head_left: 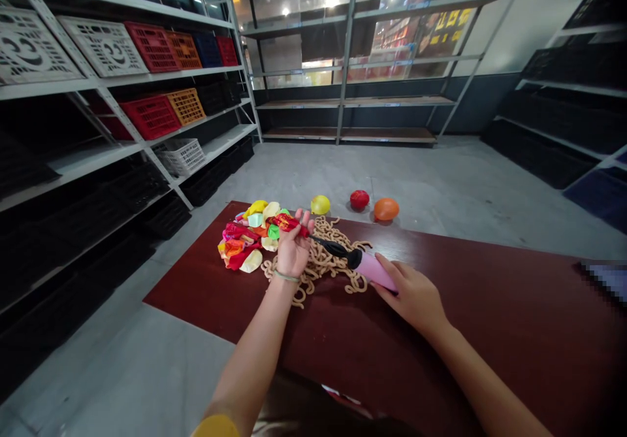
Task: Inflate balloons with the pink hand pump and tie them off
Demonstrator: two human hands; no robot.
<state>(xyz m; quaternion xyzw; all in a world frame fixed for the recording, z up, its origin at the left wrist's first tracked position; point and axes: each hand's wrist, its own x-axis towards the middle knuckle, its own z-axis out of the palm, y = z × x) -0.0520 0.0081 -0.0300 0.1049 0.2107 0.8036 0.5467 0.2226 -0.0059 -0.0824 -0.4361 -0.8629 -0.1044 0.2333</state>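
- Across the dark red-brown worktop, the step in hand, as we judged it, was getting air into a balloon from a hand pump; the next move seemed to us to call for a firm hold at the balloon's neck and a straight stroke of the pump.
- Tan curled strands lay in a loose tangle under the work, with a heap of limp, many-coloured balloons just beside them on the left.
- We had both hands occupied: the right hand was wrapped around the pump's body, and the left hand, palm up with loosely curled fingers, pinched a balloon under its thumb.
- The pump was pinkish-lilac with a black collar, tilted towards the left hand.
- Beyond the far edge we saw 3 filled balloons: orange, yellow and red.
- The black nozzle tapered towards the left fingers.
- The red balloon in the left hand sat above the strands at the nozzle's tip, limp, wrinkled and marked with yellow; we could not tell how far its neck was seated.
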